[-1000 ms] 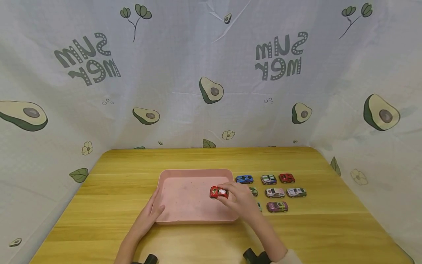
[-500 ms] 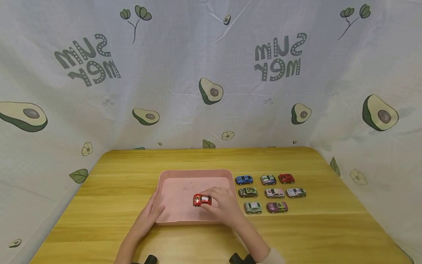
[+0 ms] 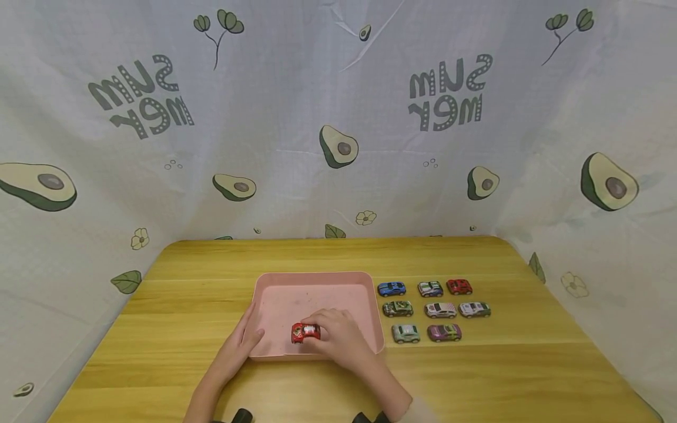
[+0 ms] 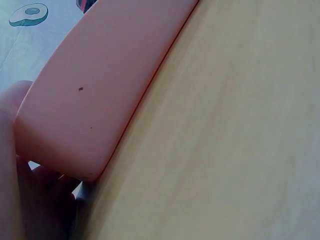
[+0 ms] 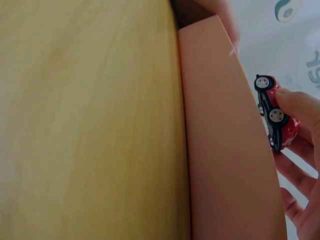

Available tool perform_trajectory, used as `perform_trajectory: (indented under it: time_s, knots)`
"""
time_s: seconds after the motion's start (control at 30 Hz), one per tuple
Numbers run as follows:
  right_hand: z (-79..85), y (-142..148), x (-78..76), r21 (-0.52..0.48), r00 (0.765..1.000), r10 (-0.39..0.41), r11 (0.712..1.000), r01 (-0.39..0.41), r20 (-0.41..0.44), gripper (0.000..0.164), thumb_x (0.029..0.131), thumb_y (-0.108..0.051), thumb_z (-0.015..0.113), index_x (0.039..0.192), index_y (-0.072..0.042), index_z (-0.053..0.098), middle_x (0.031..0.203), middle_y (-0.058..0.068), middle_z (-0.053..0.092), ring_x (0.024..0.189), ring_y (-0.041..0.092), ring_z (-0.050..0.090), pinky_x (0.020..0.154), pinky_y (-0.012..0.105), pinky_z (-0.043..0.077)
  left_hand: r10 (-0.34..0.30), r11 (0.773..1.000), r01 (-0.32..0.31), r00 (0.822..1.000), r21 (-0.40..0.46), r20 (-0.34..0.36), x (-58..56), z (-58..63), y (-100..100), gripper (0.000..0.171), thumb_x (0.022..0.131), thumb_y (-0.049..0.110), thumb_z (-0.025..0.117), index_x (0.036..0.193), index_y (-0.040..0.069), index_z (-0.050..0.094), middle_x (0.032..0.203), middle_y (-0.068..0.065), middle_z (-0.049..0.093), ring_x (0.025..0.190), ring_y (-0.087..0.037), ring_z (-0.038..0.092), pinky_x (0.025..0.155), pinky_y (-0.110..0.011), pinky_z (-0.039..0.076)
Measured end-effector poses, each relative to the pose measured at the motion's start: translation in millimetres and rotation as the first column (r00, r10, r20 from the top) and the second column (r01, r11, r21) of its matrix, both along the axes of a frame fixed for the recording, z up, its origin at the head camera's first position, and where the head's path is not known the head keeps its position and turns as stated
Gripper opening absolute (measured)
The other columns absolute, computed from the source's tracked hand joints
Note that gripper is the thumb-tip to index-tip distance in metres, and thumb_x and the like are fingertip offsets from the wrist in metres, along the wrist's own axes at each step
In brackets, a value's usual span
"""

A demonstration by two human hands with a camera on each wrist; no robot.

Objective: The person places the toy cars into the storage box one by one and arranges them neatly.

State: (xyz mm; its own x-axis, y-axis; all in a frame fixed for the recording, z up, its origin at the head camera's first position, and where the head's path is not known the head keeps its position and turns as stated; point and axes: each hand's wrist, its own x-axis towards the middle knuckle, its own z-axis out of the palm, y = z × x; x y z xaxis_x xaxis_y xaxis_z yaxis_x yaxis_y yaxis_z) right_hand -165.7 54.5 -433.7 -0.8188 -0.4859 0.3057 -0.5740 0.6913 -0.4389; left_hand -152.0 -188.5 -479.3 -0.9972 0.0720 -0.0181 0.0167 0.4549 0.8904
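My right hand [image 3: 344, 341] pinches a red toy car [image 3: 298, 333] between thumb and fingers, over the front part of the pink tray [image 3: 328, 288]. In the right wrist view the car [image 5: 272, 112] is tilted, its wheels facing the camera, just beyond the tray's front wall [image 5: 225, 130]. At the tray's left side, my left hand [image 3: 233, 346] grips the wall, thumb over the rim and fingers along the outside. The left wrist view shows the tray's corner [image 4: 85, 110] with curled fingers [image 4: 50, 182] by its underside.
Right of the tray stand several toy cars in loose rows, among them a blue car [image 3: 392, 288], a red car [image 3: 459, 286], a purple car [image 3: 445, 332] and a pale green car [image 3: 406, 333]. A printed cloth [image 3: 296, 88] hangs behind the wooden table [image 3: 476, 376].
My right hand has carried the red toy car leftward and toward the tray's front edge. The cars beside the tray came into fuller view. My left hand has stayed put.
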Motion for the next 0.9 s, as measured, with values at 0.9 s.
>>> perform_trajectory:
  time_s: [0.9]
  knots:
    - [-10.1, -33.3, -9.7, 0.115, 0.991, 0.021, 0.993, -0.036, 0.135, 0.026, 0.075, -0.036, 0.071, 0.098, -0.024, 0.066, 0.099, -0.014, 0.066, 0.096, 0.001, 0.058, 0.081, 0.029, 0.039, -0.009, 1.0, 0.009, 1.0, 0.021, -0.001, 0.8, 1.6, -0.4, 0.063, 0.094, 0.035, 0.046, 0.147, 0.023, 0.013, 0.153, -0.013, 0.012, 0.139, -0.038, 0.011, 0.11, -0.059, 0.012]
